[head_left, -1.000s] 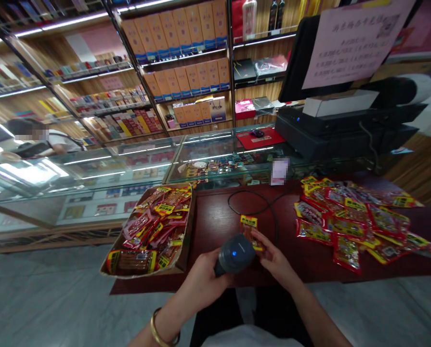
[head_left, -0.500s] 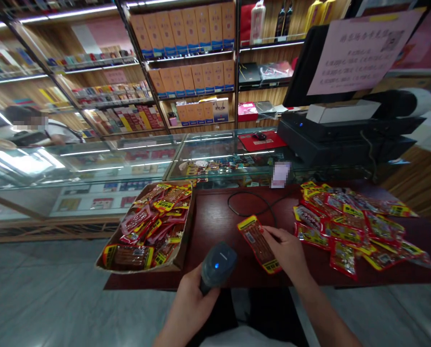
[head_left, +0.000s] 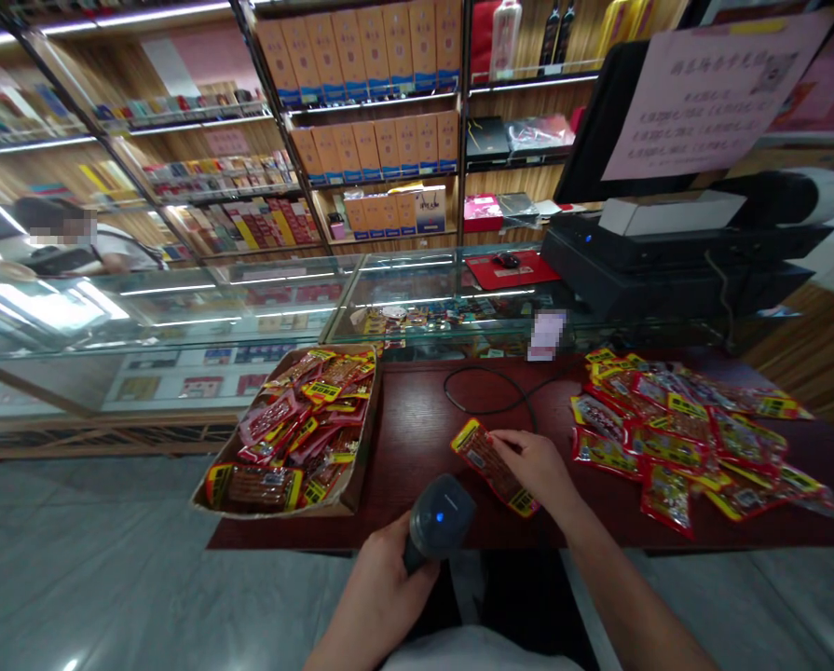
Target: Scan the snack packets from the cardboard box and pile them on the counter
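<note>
My left hand (head_left: 389, 582) is wrapped round the handle of a dark barcode scanner (head_left: 443, 514), which shows a blue light on top. Between the fingers of my right hand (head_left: 535, 471) is a snack packet (head_left: 483, 455) with yellow ends and brown strips inside, tilted just above the dark red table. The scanner's head is close to the packet's lower left side, apart from it. Left of my hands stands an open cardboard box (head_left: 362, 457) full of similar packets (head_left: 266, 486). A loose pile of packets (head_left: 668, 447) lies to the right on the table.
A black cable (head_left: 451, 396) loops across the table (head_left: 409, 410). Behind it runs a glass display counter (head_left: 269, 289) with a mouse (head_left: 506, 260) on a red mat and a monitor (head_left: 598, 130) at right. A person (head_left: 109, 247) is at the far left.
The scanner in my left hand has moved right and slightly up, closer to the packet. My right hand has shifted a little left with the packet. The view has turned slightly.
</note>
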### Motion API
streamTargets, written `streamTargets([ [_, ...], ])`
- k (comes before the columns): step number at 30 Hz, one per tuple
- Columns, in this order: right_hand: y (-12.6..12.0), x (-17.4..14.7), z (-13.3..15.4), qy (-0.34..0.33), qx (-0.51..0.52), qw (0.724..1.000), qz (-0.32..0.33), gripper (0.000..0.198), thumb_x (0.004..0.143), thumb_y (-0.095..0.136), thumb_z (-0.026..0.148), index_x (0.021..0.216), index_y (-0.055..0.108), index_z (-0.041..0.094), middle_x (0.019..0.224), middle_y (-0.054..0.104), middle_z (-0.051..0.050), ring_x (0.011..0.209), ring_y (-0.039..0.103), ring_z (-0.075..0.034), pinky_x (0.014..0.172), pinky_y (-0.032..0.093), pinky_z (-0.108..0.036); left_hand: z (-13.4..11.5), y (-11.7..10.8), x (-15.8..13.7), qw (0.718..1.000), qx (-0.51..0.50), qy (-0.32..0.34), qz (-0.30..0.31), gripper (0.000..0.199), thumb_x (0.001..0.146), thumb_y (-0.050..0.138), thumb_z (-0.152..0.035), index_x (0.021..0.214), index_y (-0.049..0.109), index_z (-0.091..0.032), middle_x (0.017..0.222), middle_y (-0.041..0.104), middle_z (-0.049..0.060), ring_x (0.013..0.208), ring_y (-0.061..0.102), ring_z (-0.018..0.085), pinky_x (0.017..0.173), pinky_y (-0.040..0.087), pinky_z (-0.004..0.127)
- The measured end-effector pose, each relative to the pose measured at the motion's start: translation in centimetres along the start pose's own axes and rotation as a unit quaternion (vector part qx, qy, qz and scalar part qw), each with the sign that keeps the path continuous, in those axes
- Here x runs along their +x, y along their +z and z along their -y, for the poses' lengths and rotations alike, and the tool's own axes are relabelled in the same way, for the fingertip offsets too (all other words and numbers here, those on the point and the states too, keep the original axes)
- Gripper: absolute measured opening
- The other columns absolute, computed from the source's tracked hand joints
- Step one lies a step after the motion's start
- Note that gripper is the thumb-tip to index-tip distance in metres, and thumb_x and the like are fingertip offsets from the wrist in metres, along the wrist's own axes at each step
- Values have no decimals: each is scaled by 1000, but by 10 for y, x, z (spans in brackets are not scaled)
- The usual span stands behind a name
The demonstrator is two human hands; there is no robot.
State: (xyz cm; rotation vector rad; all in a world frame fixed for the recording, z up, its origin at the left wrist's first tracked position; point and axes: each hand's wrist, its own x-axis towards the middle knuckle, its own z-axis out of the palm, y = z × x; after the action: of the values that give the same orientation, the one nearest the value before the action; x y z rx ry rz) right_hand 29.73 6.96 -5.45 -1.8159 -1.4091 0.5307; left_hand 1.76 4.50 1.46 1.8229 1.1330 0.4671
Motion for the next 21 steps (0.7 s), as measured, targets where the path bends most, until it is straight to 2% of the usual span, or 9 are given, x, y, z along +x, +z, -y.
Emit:
streamTargets([
  [4, 0, 5, -7, 33, 45, 998, 15, 30, 90, 57, 43, 101, 83, 32, 98, 83, -3, 91, 78, -27, 77, 57, -34, 1, 1, 0, 1000, -5, -6, -2, 27, 77, 57, -5, 94, 74, -15, 89, 79, 3, 83, 70, 22, 76, 49, 25],
  [9, -2, 7, -7, 39, 68, 997, -4, 28, 89, 60, 43, 97, 83, 31, 101, 82, -3, 96, 77, -28, 87, 57, -39, 0, 4, 4, 1000, 5, -3, 6, 26, 77, 57, -5, 92, 75, -16, 88, 79, 2, 83, 70, 22, 75, 49, 25],
  [14, 5, 0, -7, 41, 112, 993, 13, 27, 89, 61, 44, 97, 83, 29, 99, 82, -2, 92, 78, -26, 83, 59, -37, 1, 9, 15, 1000, 4, 7, -2, 24, 79, 58, -10, 94, 76, -15, 90, 80, 4, 85, 72, 24, 79, 52, 28],
  [17, -14, 3, -29, 85, 111, 985, -98, 35, 84, 63, 52, 96, 82, 25, 94, 82, -4, 87, 77, -26, 79, 60, -35, 4, 10, 21, 1000, 2, 16, -15, 23, 81, 59, -15, 96, 76, -15, 91, 80, 5, 86, 72, 25, 81, 54, 29],
  [19, -45, 6, -53, 133, 82, 969, -192, 46, 82, 60, 57, 101, 81, 20, 94, 82, -8, 85, 76, -28, 79, 60, -38, 6, 8, 22, 1000, 2, 18, -20, 22, 82, 60, -18, 95, 76, -15, 89, 80, 6, 85, 72, 25, 80, 54, 29],
  [21, -86, 10, -81, 181, 38, 945, -269, 56, 79, 57, 56, 109, 78, 13, 99, 80, -15, 91, 75, -33, 85, 58, -45, 8, 7, 23, 1000, 0, 14, -25, 20, 82, 61, -20, 94, 76, -15, 86, 80, 6, 82, 72, 25, 79, 55, 29],
])
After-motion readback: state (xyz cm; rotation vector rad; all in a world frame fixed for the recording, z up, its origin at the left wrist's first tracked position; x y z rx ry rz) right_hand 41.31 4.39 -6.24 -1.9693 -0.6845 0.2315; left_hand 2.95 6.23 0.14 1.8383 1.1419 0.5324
